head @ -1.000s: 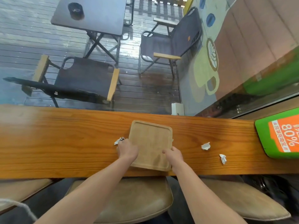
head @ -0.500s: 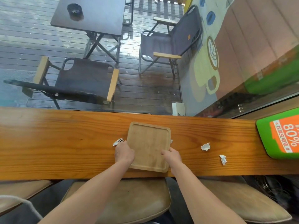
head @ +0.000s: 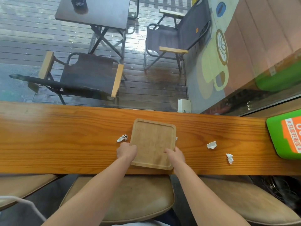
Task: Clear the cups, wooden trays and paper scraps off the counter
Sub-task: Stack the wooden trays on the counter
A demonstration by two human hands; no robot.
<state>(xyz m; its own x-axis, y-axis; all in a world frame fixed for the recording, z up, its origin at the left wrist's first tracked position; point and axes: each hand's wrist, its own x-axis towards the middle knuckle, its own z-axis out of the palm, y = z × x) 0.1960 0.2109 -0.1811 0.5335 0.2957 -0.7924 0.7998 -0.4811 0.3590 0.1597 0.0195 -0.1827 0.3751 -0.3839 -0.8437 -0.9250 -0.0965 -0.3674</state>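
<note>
A square wooden tray (head: 153, 141) lies on the long wooden counter (head: 65, 141), straight ahead of me. My left hand (head: 126, 151) grips its left edge and my right hand (head: 176, 154) grips its right edge near the front corner. A crumpled paper scrap (head: 122, 138) lies just left of the tray. Two more paper scraps (head: 211, 145) (head: 229, 158) lie on the counter to the right. A tiny white scrap (head: 176, 138) peeks out at the tray's right edge. No cup is in view.
A green and orange box (head: 286, 136) stands at the counter's right end. Padded stools (head: 123, 199) sit under the counter's near edge. Beyond the window glass are folding chairs (head: 84, 77) and a dark table (head: 94, 12) on a wet deck.
Both hands keep hold of the tray, which has shifted slightly left and squared up on the counter. The scraps have not moved.
</note>
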